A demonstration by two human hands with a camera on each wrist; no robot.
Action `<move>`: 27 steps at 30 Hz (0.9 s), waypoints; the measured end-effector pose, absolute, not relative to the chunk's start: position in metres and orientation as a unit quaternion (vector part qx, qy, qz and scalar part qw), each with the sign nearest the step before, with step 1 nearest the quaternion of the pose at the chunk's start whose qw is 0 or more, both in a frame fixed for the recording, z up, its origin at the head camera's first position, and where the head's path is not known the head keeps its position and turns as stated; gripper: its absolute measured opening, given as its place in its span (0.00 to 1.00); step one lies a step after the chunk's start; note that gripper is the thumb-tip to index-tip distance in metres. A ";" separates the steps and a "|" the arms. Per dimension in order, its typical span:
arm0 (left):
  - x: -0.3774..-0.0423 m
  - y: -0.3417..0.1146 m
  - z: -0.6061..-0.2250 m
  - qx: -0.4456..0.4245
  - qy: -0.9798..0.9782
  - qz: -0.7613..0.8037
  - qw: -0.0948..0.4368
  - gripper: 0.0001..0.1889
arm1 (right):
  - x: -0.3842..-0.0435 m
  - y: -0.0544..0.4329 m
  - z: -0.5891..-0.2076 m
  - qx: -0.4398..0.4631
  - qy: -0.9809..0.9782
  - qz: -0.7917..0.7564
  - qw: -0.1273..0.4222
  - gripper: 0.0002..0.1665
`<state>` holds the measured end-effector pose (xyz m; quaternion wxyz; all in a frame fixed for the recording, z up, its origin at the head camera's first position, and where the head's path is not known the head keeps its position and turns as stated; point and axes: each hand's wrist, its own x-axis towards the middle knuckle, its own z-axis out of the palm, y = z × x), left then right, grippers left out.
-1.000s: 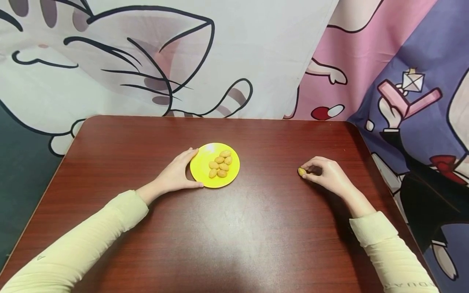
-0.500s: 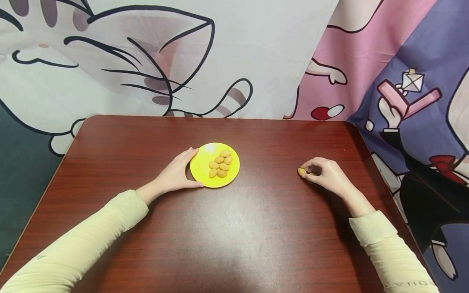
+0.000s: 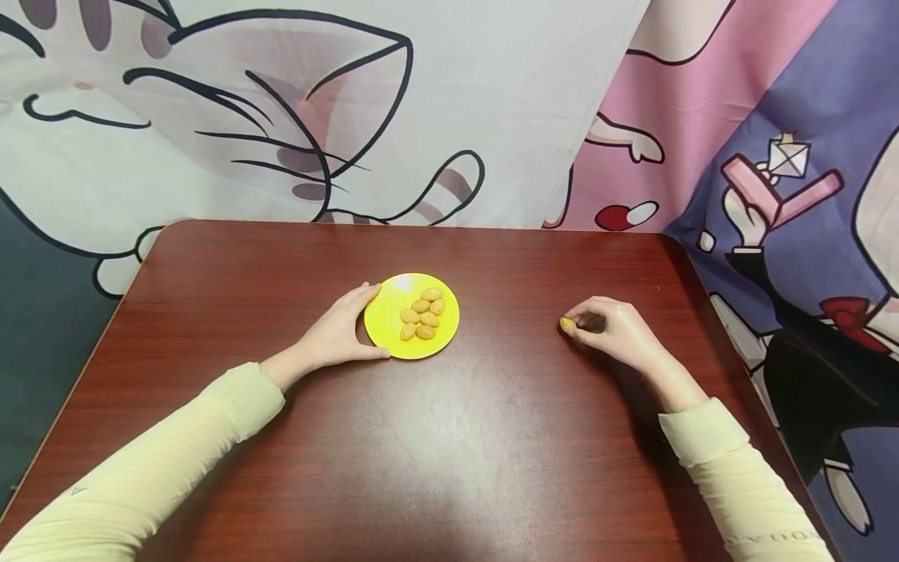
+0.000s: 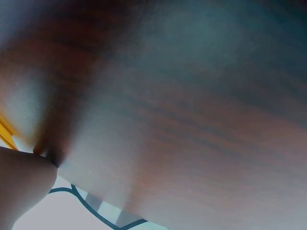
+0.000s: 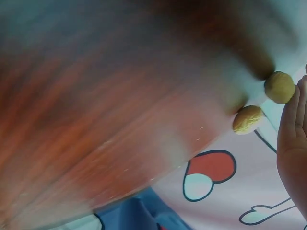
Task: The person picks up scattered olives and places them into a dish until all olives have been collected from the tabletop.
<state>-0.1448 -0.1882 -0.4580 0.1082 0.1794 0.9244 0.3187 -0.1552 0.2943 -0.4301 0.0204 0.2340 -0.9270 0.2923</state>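
My left hand (image 3: 337, 328) holds the left rim of a small yellow plate (image 3: 379, 328), fingers at its far side and thumb at its near side. Several small yellow-brown oval, nut-like pieces (image 3: 428, 320) lie on the plate. Further right, my right hand (image 3: 618, 332) pinches another such nut-like piece (image 3: 567, 324) between thumb and fingertips, low over the table. In the right wrist view, one round yellow piece (image 5: 279, 87) is at the fingers and a wrinkled one (image 5: 248, 120) appears beside it. The left wrist view catches just a sliver of the plate (image 4: 7, 132).
A dark red-brown wooden table (image 3: 435, 437) with rounded far corners lies under both hands. Behind it hangs a white cloth (image 3: 534, 109) with a cartoon cat, and to the right a pink and purple one (image 3: 702, 109).
My right hand has shifted slightly left and toward the far edge, with the nut-like piece at its fingertips. The left hand and plate have stayed where they were.
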 end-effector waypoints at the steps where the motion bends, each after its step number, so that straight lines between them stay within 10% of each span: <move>1: -0.145 -0.188 -0.458 0.179 0.924 0.318 0.108 0.62 | -0.156 0.292 -0.430 0.235 -0.927 0.292 0.022 0.10; 27: -0.145 -0.188 -0.457 0.178 0.925 0.317 0.110 0.62 | -0.183 0.200 -0.406 0.281 -0.901 0.331 0.001 0.13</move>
